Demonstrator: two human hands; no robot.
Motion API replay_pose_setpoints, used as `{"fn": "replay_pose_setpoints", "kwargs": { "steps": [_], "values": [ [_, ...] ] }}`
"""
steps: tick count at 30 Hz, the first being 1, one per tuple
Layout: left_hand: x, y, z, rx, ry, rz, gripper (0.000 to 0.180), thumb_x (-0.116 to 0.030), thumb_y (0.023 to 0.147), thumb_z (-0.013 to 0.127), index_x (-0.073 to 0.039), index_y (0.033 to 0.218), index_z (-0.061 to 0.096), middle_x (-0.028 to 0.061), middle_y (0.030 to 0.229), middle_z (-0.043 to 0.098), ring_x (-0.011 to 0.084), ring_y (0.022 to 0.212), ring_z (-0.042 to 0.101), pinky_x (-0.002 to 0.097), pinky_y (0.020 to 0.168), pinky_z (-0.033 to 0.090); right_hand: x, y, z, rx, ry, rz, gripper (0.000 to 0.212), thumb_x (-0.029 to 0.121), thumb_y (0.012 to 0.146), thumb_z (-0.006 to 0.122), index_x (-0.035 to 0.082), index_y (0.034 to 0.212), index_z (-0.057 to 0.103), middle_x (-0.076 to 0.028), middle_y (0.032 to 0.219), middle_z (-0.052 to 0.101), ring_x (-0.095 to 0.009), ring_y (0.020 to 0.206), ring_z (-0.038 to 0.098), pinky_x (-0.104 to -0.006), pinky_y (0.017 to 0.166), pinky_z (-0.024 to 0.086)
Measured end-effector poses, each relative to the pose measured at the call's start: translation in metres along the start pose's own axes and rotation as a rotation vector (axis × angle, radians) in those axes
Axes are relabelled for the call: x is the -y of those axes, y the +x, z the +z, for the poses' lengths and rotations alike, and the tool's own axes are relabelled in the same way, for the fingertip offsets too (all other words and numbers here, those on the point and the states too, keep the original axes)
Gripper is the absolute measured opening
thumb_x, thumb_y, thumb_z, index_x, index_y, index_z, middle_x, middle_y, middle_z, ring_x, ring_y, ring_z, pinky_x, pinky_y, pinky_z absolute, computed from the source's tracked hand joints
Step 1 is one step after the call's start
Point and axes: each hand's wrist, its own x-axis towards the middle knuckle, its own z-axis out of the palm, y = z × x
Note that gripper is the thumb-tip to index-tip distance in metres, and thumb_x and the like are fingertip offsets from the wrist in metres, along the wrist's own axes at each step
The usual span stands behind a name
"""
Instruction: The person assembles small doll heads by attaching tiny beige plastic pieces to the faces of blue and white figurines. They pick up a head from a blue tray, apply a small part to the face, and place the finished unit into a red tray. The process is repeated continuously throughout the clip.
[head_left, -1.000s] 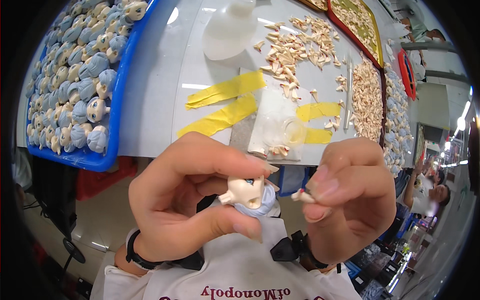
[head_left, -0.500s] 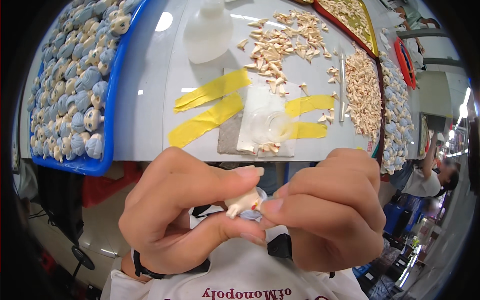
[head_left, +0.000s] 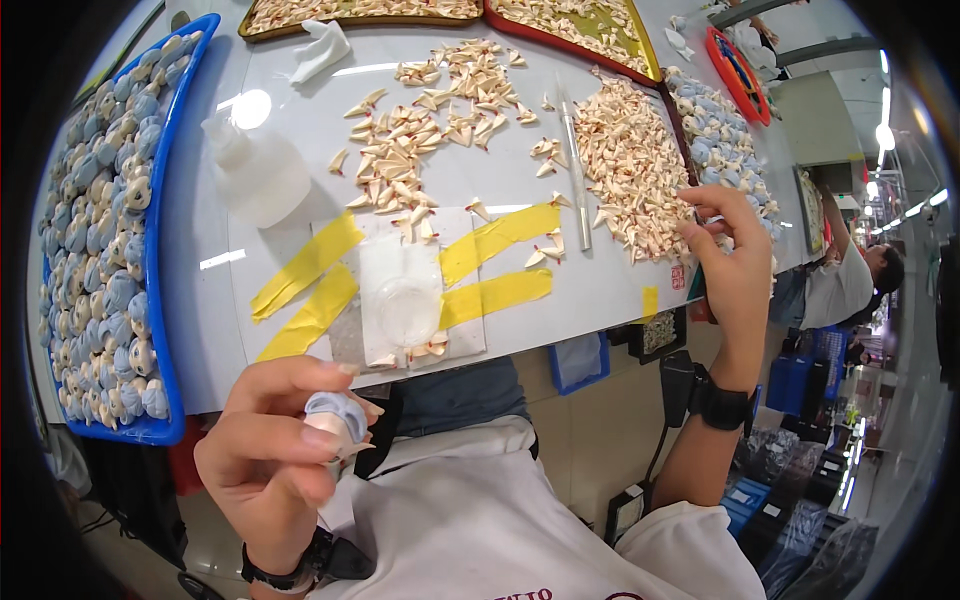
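Note:
My left hand [head_left: 280, 440] is closed around a small doll head [head_left: 338, 416] with pale blue hair, in front of the table's near edge. A cream point sticks out of its lower side, beside my fingers. At the right edge of a large pile of small cream pointed pieces with red ends [head_left: 630, 150] is my right hand [head_left: 728, 235]. Its thumb and index finger are curved and look apart over the pieces; no piece can be made out between them.
A blue tray [head_left: 160, 300] of doll heads stands left. Centre: a squeeze bottle [head_left: 262, 175], a shallow clear dish [head_left: 408, 312], yellow tape strips [head_left: 500, 240], scattered pointed pieces [head_left: 395, 150] and a metal tool [head_left: 575, 160]. Trays [head_left: 655, 45] line the back. A person [head_left: 850, 270] is at far right.
My hands have parted: the left moved left with the doll head, the right went out to the pile at the right. The view has shifted too.

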Motion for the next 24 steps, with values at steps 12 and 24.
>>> {"fn": "replay_pose_setpoints", "kwargs": {
  "steps": [12, 24],
  "values": [
    [-0.004, 0.005, 0.008, -0.057, 0.058, -0.008, 0.045, -0.026, 0.071, 0.076, -0.001, 0.098, 0.05, 0.0157, 0.101, 0.052, 0.0228, 0.08, 0.06, 0.0271, 0.064, 0.052, -0.014, 0.009, 0.012, -0.112, -0.042, -0.01, 0.009, 0.0, 0.071, 0.062, -0.002, 0.081, 0.062, -0.009, 0.072, 0.062, -0.017, 0.063, 0.059, -0.0282, 0.062, 0.046],
    [-0.003, 0.002, 0.002, 0.0, 0.038, 0.006, 0.044, -0.021, 0.073, 0.074, 0.001, 0.103, 0.048, 0.016, 0.103, 0.051, 0.0249, 0.083, 0.061, 0.0283, 0.064, 0.053, -0.006, 0.013, 0.013, 0.017, -0.117, -0.035, 0.011, 0.002, 0.072, 0.062, -0.001, 0.083, 0.062, -0.006, 0.072, 0.06, -0.014, 0.063, 0.056, -0.0257, 0.06, 0.043]
  ]
}}
